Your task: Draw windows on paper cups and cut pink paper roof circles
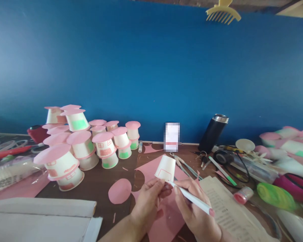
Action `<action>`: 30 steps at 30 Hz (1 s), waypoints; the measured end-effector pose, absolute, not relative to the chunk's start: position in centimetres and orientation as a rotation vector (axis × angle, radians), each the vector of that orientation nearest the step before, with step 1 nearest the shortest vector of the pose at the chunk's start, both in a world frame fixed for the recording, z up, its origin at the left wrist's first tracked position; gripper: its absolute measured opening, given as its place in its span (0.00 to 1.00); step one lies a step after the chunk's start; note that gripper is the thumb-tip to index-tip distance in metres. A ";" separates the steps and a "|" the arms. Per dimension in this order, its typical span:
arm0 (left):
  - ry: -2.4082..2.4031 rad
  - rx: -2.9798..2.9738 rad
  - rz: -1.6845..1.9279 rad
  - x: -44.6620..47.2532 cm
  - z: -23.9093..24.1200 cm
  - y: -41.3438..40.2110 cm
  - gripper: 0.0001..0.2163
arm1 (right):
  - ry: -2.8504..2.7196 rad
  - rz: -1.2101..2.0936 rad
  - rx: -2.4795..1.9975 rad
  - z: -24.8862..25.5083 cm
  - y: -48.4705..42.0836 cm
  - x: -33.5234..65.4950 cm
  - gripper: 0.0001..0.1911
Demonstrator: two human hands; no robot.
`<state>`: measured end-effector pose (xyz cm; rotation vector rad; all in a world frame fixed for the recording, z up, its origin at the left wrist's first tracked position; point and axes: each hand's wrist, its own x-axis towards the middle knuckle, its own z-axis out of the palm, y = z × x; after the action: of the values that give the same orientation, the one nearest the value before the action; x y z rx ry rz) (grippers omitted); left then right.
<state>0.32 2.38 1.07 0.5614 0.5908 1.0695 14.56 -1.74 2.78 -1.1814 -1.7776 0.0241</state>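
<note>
A white paper cup (166,166), upside down and tilted, is held by its rim in my left hand (150,198). A pink outlined shape with rounded corners is drawn on its side. My right hand (194,206) grips a white marker (192,197) with a pink end, its tip against the cup near the rim. Beneath both hands lies a cut sheet of pink paper (166,222). To the left of my left hand a pink paper disc (120,191) rests on the table.
Stacked cups with pink disc roofs (78,144) fill the left side. A cardboard piece (40,218) lies front left. Scissors (184,164), a green marker (223,171), a black bottle (213,132) and a printed sheet (224,205) are at right. A phone-like object (172,136) leans on the blue wall.
</note>
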 end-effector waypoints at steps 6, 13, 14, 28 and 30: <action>0.594 0.556 1.063 0.4 1.0 2.3 0.15 | -1.784 0.028 -1.181 2.7 -1.7 14.5 0.04; 0.587 0.557 1.056 0.3 0.9 2.3 0.14 | -1.789 0.008 -1.168 2.7 -1.7 14.5 0.04; 0.584 0.557 1.059 0.3 0.9 2.3 0.14 | -1.790 0.008 -1.168 2.7 -1.7 14.6 0.04; 0.625 0.596 1.016 0.2 0.8 2.3 0.11 | -1.728 0.070 -1.159 2.7 -1.6 14.8 0.06; 0.626 0.606 1.024 0.2 1.0 2.3 0.12 | -1.736 0.072 -1.154 2.8 -1.5 14.8 0.06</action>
<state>0.23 2.28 0.95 0.6060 0.6259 1.0243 14.78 -1.54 2.75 -1.1539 -1.7361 0.0722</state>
